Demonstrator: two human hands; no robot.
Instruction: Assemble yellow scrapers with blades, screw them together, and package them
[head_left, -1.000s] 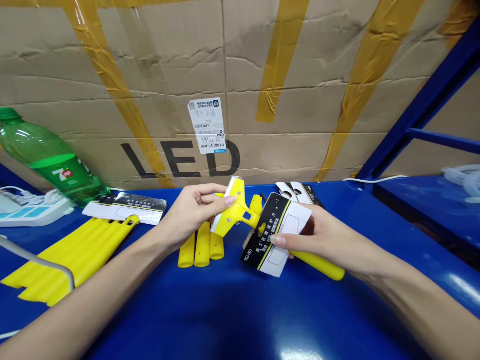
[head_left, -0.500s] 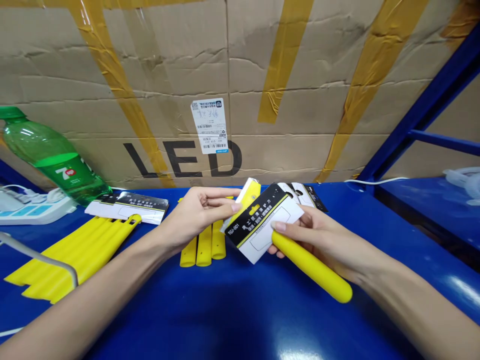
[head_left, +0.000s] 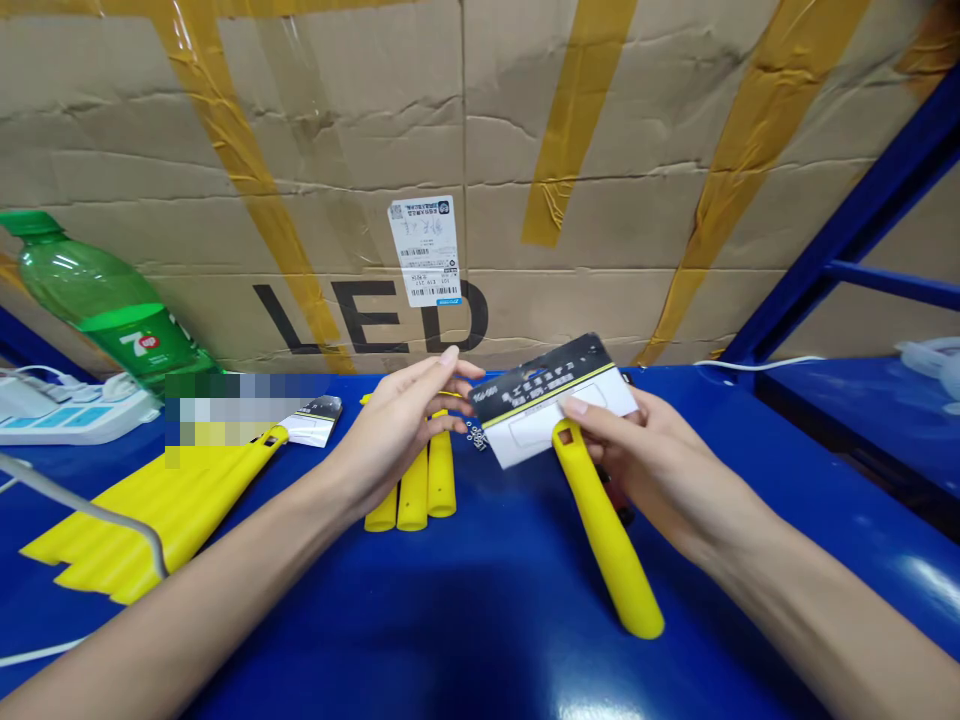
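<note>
While the two hands work above the blue table [head_left: 450, 620], a big cardboard box [head_left: 510, 150] stands behind them like a wall, with brown tape, a paper label [head_left: 425, 250] and the black letters LED on it. At the left, a green bottle [head_left: 112, 310] leans beside a white power strip [head_left: 82, 412]. Several yellow pieces [head_left: 157, 500] lie side by side, and a grey cable [head_left: 97, 512] passes across them; a blurred patch hides a part of their upper end, near a small card [head_left: 319, 420]. Three yellow tubes [head_left: 411, 500] lie partly under the left hand [head_left: 397, 425], and some small metal parts [head_left: 476, 435] are near its fingers. A red and black object [head_left: 621, 500] is mostly hidden by the right hand [head_left: 637, 450]. At the right side, there is a blue metal frame [head_left: 840, 230].

The left hand comes from the lower left, with its fingers loosely bent and apart; its grip is open, and I see nothing held in it. Its fingertips are near the left edge of the printed card [head_left: 555, 410], but I cannot tell if they touch. The right hand is closed on this card, the thumb pressing flat on its front, above the table. A yellow handle [head_left: 611, 540] slants down in front of the card, its holed end just below the thumb; how the other fingers hold it is hidden
</note>
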